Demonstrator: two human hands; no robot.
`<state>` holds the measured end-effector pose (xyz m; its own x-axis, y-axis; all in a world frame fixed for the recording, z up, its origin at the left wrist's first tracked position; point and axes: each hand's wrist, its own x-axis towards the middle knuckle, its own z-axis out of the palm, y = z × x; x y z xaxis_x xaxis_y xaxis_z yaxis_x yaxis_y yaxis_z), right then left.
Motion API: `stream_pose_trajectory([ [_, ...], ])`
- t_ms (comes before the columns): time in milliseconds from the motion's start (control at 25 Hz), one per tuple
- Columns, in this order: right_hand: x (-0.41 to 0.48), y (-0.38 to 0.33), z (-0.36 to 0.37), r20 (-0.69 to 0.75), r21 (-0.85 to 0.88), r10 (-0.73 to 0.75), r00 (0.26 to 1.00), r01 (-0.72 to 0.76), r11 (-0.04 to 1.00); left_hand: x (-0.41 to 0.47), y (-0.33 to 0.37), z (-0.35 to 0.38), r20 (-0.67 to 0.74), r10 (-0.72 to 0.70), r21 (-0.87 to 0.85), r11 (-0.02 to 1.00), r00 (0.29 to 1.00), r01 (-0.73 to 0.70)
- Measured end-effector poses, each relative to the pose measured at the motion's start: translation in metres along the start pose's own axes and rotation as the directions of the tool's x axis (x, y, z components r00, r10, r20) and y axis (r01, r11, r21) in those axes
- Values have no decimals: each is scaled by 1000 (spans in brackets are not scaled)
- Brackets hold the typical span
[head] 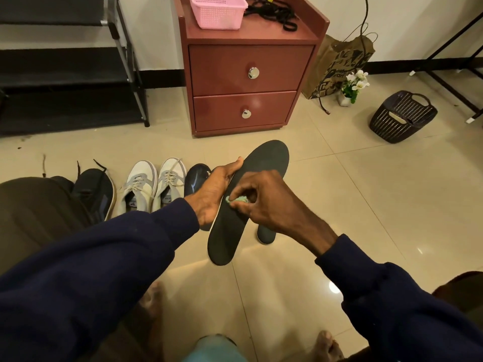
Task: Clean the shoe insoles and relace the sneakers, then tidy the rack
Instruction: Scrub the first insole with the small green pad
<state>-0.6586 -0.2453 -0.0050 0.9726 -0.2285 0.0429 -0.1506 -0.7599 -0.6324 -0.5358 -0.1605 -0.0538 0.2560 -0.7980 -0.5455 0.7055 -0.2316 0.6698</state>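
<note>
Black insole [264,163]: held in the air above the floor [366,205], toe end pointing away toward the bedside cabinet [248,71], heel end nearest the person.
Left hand [217,189]: grip closed on the insole's left edge, thumb on top, fingers hidden beneath.
Right hand [264,202]: grip pinched on a small green cloth [236,199], which is pressed to the insole's upper face near its middle.
Second insole [266,235]: flat on the floor below the right hand, only its rounded end showing.
Dark insole with a pale mark [197,176]: on the floor, partly behind the left hand, just beside the sneakers.
Grey-and-white sneakers [141,186]: a pair side by side on the floor, laced, toes pointing away.
Black sneaker [96,192]: left of the pair, its lace ends loose.
Black laces [271,14]: in a heap on the cabinet top, beside a pink basket [218,11].
Shoe rack [65,74]: black, against the wall at left.
Right of the cabinet: a paper bag [339,66], a small flower pot [352,87] and a dark basket [402,116], tilted.
</note>
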Motion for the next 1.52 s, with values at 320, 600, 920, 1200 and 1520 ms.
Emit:
stream_pose_trajectory([
  [320,8,12,-13,-219,-242,27,975,-81,967,-3,8,9,4,25,-104,994,1000,-24],
  [600,14,28,-30,-207,-371,133,969,-203,906,-3,8,12,-45,22,-102,994,999,-27],
  [920,8,18,-22,-53,-185,148,987,-156,970,-3,6,10,-82,43,-88,995,996,-50],
  [1200,5,15,-13,-38,-184,116,992,-121,975,-3,4,9,-122,36,-70,997,992,-44],
  [1520,11,41,-23,-338,-373,100,936,-231,898,-3,3,11,-41,10,-137,990,999,-16],
])
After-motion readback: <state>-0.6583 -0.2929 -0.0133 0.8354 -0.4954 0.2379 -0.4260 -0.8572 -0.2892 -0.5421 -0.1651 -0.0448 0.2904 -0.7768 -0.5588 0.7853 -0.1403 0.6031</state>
